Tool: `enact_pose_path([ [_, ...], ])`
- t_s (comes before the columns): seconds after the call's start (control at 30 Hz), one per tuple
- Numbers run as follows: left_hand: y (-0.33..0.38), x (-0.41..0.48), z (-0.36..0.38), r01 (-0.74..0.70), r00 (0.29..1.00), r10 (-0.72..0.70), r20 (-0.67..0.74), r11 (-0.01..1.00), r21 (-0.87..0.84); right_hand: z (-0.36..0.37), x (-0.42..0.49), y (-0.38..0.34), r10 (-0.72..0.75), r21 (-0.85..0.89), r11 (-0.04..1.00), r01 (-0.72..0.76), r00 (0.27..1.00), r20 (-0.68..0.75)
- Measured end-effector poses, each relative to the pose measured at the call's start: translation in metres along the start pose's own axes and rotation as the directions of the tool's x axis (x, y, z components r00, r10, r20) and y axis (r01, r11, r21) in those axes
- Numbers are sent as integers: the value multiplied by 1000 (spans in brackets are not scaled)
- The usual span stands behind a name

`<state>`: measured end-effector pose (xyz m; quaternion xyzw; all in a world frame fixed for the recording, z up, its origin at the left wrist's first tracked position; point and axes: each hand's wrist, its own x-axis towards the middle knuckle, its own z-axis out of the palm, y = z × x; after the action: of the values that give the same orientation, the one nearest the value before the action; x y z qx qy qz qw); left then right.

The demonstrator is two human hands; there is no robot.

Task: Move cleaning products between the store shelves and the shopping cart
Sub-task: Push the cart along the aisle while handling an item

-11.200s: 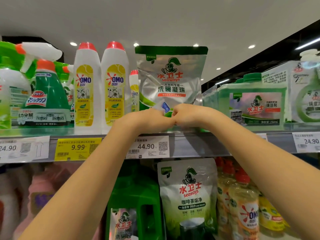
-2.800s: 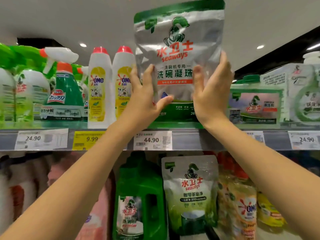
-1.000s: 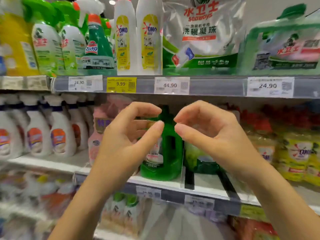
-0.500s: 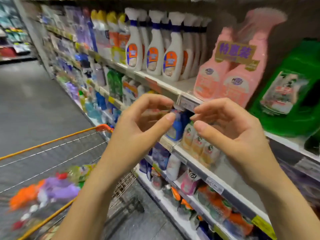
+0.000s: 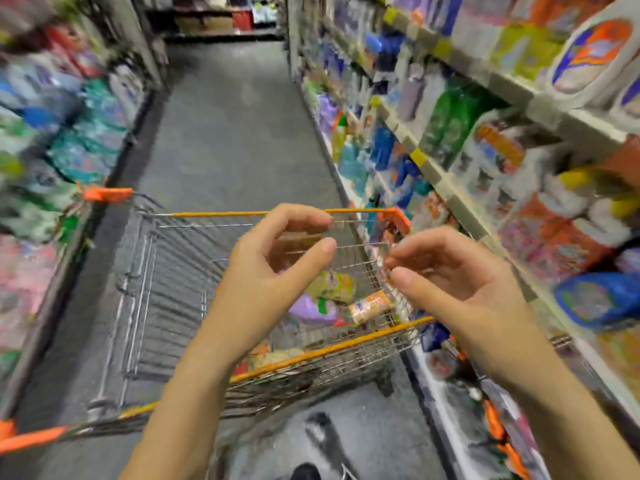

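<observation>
- Products [image 5: 346, 296] lay in the near right corner of the cart [image 5: 346, 346]: a purple pouch [image 5: 311, 310], a yellow-green pack [image 5: 334, 285] at its 1 o'clock and an orange pack [image 5: 371, 305] at its 3 o'clock. All were blurry.
- Above the cart hung the left hand [image 5: 273, 268]. It held nothing, and its fingers and thumb were bent loosely and apart.
- At its 3 o'clock was the right hand [image 5: 457, 285], also empty and loosely bent.
- Full shelves [image 5: 450, 188] ran at the cart's 3 o'clock.
- Grey floor [image 5: 228, 133] stretched away at 12 o'clock.
</observation>
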<state>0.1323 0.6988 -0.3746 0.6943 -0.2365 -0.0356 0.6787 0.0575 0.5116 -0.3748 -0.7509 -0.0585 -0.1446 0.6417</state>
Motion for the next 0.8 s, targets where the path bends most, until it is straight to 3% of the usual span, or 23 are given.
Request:
enact_pose_path([
  [0.17, -33, 9, -39, 80, 990, -80, -118, 997, -9, 36, 42, 36, 84, 21, 996, -89, 981, 176],
  [0.47, -105, 48, -61, 316, 919, -300, -256, 949, 20, 60, 121, 123, 212, 50, 968, -247, 905, 368],
  [0.7, -168, 66, -64, 428, 842, -398, -365, 904, 1, 84, 162, 191, 328, 16, 919, -395, 784, 527],
  [0.8, -199, 65, -66, 503, 805, -481, -347, 864, -29, 99, 165, 224, 395, -11, 882, -472, 725, 564],
])
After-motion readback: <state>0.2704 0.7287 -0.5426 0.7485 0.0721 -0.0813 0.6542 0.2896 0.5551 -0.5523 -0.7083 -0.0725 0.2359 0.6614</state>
